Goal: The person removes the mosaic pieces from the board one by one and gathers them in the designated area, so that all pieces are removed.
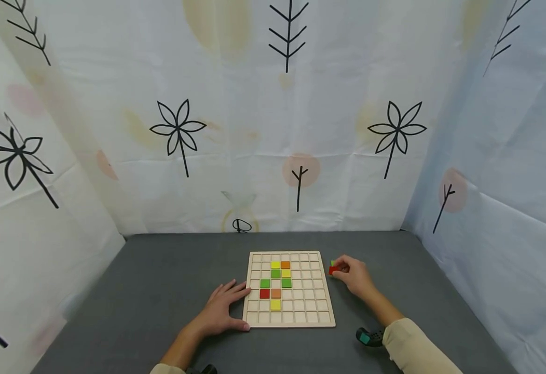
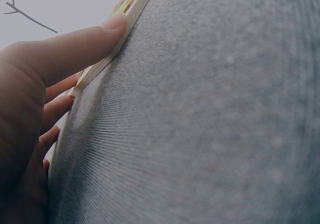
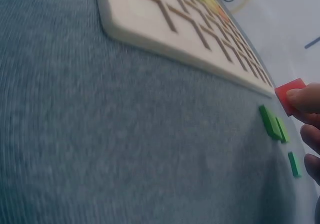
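A pale wooden grid board lies flat on the table, with several coloured square tiles in its cells. My left hand is at the board's left edge, fingers spread and the thumb touching its near left corner. In the left wrist view the thumb rests along the board's side. Just beyond the board's right edge, my right hand pinches a red square tile between thumb and fingers, raised off the table. Below it several green tiles lie on the table, mostly hidden by the hand in the head view.
On the board are yellow tiles, green tiles, orange tiles and a red tile. A dark wrist device sits by the right sleeve. Printed cloth walls border the grey table.
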Available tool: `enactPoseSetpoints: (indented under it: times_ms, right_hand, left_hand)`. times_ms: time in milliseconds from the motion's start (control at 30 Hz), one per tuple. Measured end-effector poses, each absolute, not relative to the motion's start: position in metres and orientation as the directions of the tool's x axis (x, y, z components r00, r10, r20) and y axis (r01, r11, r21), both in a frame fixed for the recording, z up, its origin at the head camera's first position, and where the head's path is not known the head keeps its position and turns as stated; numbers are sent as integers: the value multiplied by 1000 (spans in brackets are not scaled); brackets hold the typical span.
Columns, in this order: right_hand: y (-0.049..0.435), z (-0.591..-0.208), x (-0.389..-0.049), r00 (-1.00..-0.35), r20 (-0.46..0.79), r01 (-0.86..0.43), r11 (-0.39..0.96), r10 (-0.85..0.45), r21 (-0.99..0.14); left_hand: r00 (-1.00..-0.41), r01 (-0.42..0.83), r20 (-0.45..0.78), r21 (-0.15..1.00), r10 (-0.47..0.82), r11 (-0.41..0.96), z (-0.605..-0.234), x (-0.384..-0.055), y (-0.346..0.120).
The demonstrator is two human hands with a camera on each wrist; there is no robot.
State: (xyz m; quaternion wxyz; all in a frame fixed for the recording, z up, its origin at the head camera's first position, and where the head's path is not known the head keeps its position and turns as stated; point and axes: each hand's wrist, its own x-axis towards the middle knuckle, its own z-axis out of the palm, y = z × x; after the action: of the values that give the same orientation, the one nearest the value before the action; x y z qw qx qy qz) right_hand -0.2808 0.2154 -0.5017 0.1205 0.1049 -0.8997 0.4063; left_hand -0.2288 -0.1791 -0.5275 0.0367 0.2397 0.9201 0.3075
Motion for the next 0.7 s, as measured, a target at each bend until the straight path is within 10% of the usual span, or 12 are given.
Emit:
enactPoseSetpoints:
  times_ms: [700]
  right_hand:
    - [250,-516,-276,-962,273,-184,710,12,-680]
  left_hand:
    - [-879,424,85,589,468,688,-530,-230,-181]
